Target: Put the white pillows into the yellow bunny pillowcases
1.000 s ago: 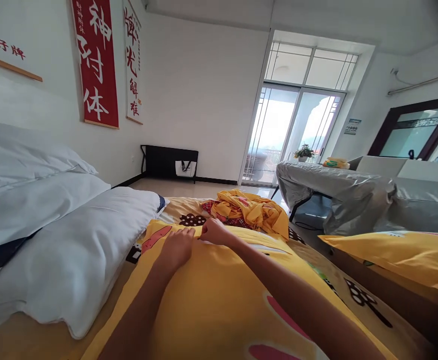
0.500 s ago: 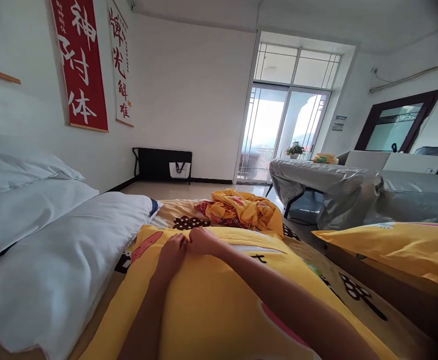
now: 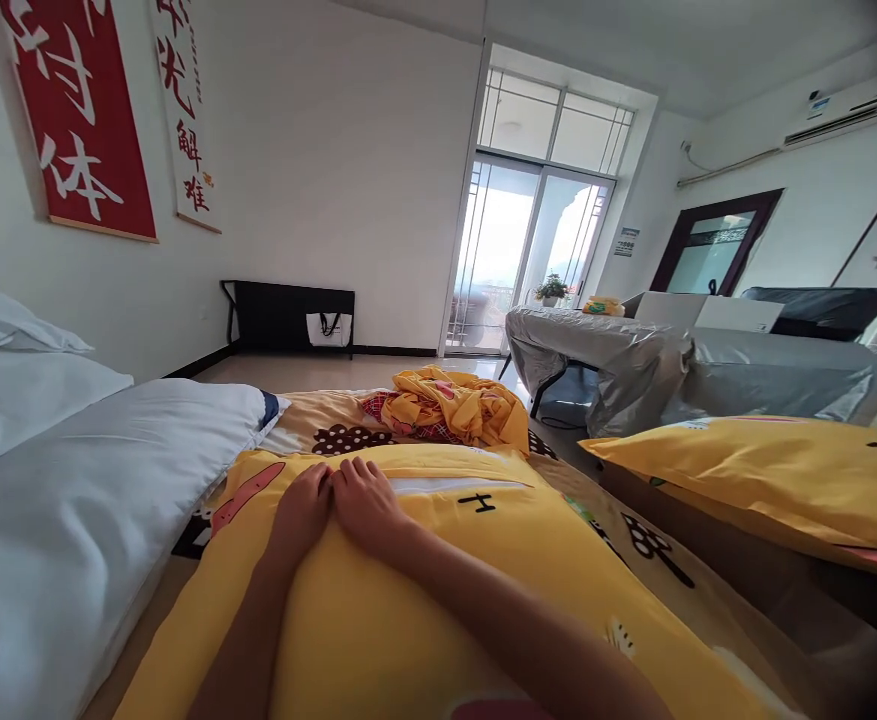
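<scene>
A yellow pillowcase (image 3: pixel 378 610) covers a plump pillow lying in front of me, printed with a carrot shape and a black letter. At its far end a white strip (image 3: pixel 453 485) shows through the opening. My left hand (image 3: pixel 304 510) is closed on the edge of that opening, fingertips turned inward. Right beside it, almost touching, my right hand (image 3: pixel 367 505) has its fingers bent over the same edge. The fingertips of both hands are partly hidden by the cloth.
White pillows (image 3: pixel 145 480) lie along the left. Beyond my hands is a crumpled yellow cloth (image 3: pixel 460 405) on the patterned bed cover (image 3: pixel 310 410). Another yellow pillow (image 3: pixel 768 475) lies to the right. Farther back stand a plastic-covered table (image 3: pixel 603 345) and a black folded frame (image 3: pixel 273 315).
The view has swung to the right. My right hand has turned from a bunched grip to a flatter one along the edge, uncovering more of the white strip and the black letter.
</scene>
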The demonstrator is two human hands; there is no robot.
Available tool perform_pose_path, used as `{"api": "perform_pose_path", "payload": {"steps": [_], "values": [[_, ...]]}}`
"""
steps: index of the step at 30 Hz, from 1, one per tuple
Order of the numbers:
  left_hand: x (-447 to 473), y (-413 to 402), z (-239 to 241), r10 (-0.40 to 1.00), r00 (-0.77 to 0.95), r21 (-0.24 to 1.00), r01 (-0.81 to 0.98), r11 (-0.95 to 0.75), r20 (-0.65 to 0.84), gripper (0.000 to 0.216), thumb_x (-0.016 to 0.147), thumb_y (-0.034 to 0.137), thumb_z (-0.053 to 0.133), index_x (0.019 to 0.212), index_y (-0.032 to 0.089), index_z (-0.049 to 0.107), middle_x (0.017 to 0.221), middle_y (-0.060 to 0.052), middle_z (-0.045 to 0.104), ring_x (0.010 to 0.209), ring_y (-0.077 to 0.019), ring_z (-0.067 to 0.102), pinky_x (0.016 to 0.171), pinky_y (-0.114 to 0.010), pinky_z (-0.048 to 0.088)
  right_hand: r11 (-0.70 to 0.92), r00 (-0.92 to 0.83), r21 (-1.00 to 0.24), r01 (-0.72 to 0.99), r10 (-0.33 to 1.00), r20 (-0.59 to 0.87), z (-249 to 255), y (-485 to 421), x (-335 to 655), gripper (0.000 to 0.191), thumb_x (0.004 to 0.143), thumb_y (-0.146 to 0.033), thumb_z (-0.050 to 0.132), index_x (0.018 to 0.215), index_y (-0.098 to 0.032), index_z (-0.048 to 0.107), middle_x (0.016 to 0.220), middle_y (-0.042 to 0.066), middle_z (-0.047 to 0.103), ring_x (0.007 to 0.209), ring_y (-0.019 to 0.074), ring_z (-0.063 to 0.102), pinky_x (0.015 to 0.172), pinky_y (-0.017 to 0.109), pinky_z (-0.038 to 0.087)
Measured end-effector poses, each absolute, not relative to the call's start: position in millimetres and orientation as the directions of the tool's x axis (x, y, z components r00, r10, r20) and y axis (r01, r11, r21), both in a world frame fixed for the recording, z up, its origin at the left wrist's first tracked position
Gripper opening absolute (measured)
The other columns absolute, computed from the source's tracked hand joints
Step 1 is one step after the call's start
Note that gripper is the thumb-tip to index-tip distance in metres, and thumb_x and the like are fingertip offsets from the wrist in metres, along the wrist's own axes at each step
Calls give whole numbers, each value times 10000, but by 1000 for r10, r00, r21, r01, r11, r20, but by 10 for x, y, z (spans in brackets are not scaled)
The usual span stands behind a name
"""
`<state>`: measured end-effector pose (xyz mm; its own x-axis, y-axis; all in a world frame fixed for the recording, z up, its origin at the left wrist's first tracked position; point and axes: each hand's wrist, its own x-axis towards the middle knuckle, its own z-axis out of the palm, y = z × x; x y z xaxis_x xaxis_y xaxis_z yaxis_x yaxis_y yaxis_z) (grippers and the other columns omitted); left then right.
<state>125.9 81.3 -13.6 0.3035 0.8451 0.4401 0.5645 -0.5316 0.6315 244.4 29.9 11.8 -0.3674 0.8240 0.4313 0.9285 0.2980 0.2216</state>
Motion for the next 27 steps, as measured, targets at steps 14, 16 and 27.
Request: {"api": "perform_pose_path", "payload": {"steps": [14, 16, 27], "values": [[1272, 813, -189, 794, 301, 609, 518, -601, 529, 235, 863, 351, 347, 708, 217, 462, 763, -34, 584, 723, -187, 520, 668, -295, 379, 121, -211, 223, 967, 871, 444, 11, 112, 2435, 244, 931, -147, 382, 1089, -108, 565, 1201, 226, 604, 1103, 272, 594, 815, 383, 515], [1274, 805, -191, 788, 292, 605, 515, -607, 542, 237, 866, 352, 351, 709, 217, 467, 758, -31, 581, 719, -186, 519, 671, -297, 382, 116, -218, 236, 965, 857, 466, 25, 82, 2460, 237, 933, -148, 371, 1060, -120, 568, 1131, 204, 633, 1054, 271, 606, 835, 408, 500], [1277, 793, -194, 776, 270, 607, 498, -619, 570, 243, 870, 333, 356, 670, 217, 433, 690, -10, 549, 655, -169, 495, 633, -287, 373, 115, -220, 242, 963, 858, 464, 23, 36, 2444, 220, 935, -152, 337, 996, -143, 549, 928, 133, 634, 837, 243, 597, 718, 374, 481]]}}
